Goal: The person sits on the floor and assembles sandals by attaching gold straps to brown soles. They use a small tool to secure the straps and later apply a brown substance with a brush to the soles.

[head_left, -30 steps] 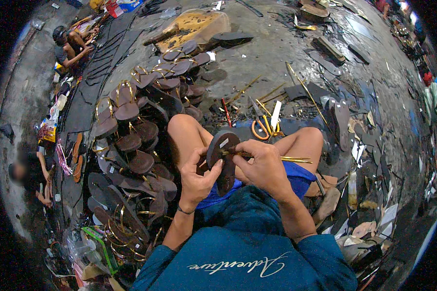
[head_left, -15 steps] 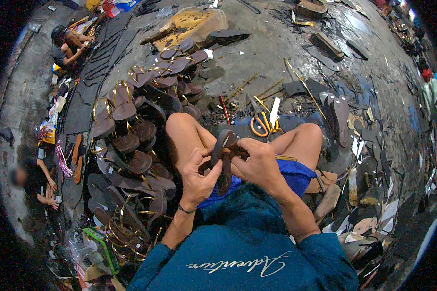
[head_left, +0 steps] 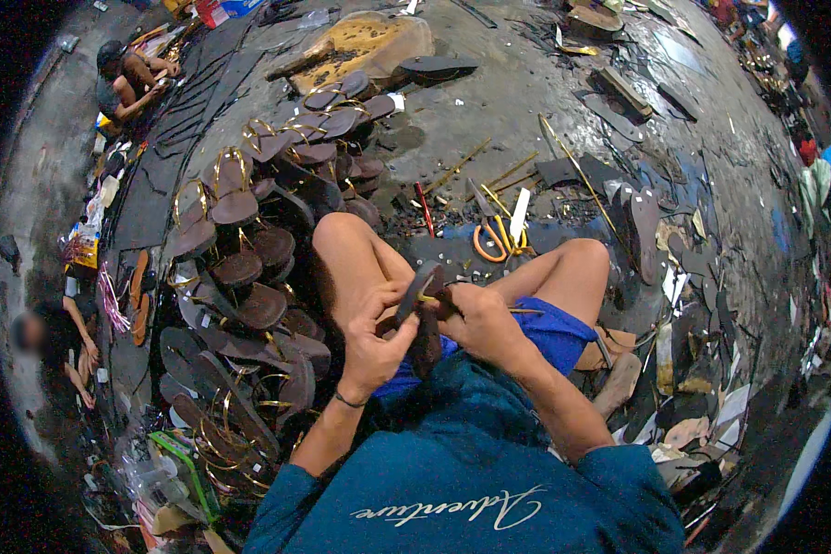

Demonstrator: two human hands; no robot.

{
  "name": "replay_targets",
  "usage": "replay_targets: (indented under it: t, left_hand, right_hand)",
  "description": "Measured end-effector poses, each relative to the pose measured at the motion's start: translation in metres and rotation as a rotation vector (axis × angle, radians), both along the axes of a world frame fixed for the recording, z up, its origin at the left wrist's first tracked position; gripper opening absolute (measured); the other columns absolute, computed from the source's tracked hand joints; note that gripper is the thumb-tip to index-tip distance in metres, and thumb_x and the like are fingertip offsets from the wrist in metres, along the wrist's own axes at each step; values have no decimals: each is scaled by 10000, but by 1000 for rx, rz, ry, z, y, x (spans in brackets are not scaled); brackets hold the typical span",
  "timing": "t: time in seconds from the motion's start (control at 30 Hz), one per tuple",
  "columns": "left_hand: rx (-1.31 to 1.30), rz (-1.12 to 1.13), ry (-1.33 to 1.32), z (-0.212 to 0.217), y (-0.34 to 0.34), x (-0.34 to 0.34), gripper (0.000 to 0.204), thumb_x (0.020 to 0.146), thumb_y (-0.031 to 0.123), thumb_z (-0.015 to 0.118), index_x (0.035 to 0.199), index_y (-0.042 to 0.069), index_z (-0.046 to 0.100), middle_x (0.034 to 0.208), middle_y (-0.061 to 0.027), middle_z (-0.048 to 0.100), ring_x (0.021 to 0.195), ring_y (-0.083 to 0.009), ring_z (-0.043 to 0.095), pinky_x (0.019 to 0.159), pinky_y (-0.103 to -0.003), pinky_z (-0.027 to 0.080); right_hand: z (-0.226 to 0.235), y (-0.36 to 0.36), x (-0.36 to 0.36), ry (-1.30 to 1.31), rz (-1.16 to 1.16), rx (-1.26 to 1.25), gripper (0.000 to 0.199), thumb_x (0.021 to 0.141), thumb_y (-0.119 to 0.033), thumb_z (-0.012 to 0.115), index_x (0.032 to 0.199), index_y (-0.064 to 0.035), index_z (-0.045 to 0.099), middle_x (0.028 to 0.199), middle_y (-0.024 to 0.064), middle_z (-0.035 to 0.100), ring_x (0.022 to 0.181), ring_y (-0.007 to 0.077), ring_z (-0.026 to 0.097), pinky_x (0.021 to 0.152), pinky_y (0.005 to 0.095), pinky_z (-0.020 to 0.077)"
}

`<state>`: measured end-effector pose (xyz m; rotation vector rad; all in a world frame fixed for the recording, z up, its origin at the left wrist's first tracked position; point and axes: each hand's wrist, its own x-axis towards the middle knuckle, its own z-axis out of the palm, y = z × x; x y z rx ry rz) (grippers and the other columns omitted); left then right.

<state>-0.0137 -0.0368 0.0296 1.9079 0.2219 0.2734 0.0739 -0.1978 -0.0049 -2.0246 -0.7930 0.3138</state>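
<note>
Over my lap, a dark brown sandal (head_left: 421,297) stands tilted on edge between my hands. My left hand (head_left: 377,340) is closed around its near side, thumb against the sole. Fingers curled, my right hand (head_left: 487,321) presses at the sandal's other side. A small yellow bit (head_left: 427,298) shows against the sole by the right fingertips, and a thin yellowish strip (head_left: 528,311) sticks out behind that hand. Whether these are one piece is hidden by the hand. Beyond my knees lie orange-handled scissors (head_left: 490,242).
Piled sandals with gold straps (head_left: 235,208) crowd my left side. Ahead are a red pen-like stick (head_left: 424,209), a worn wooden block (head_left: 379,46) and loose soles (head_left: 642,231). Scraps (head_left: 688,431) litter the right. Two people sit at the left, one a person by dark sheets (head_left: 134,83).
My right hand has shifted slightly left and down, and the yellowish strip behind it with it. The sandal has tilted a little, still between both hands.
</note>
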Motion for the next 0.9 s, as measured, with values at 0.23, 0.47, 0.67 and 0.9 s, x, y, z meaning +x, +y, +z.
replay_targets:
  t: [0.23,0.47,0.67,0.9]
  left_hand:
    - [-179,-73,10,-20,-6,4,315,788,-43,645,1102,-36,635,1296,-138,560,1134,-197,587,848,-279,537]
    - [-29,-26,95,-47,-27,7,440,792,7,665,1212,-20,535,1191,-183,597,1028,-243,632,751,-326,543]
    - [196,-354,194,-89,-21,-14,377,801,109,681,1129,1,532,892,-238,615,836,-402,610,775,-417,498]
    - [92,-570,453,19,65,1,364,781,118,734,1097,-28,628,912,-105,691,795,-141,633,744,-330,509]
  right_hand:
    - [9,-22,10,-76,188,-60,187,734,-83,618,880,26,576,845,247,595,832,431,588,754,485,493]
    - [25,-30,21,-205,-67,-71,169,856,-145,615,923,5,580,836,210,606,804,398,597,720,481,479]
    - [0,-69,52,-289,-125,-371,229,867,-246,642,870,-18,616,840,158,645,785,357,621,692,445,483]
    - [-20,-135,86,-53,-340,-334,264,802,-307,720,929,-75,710,906,145,695,824,320,658,717,397,508]
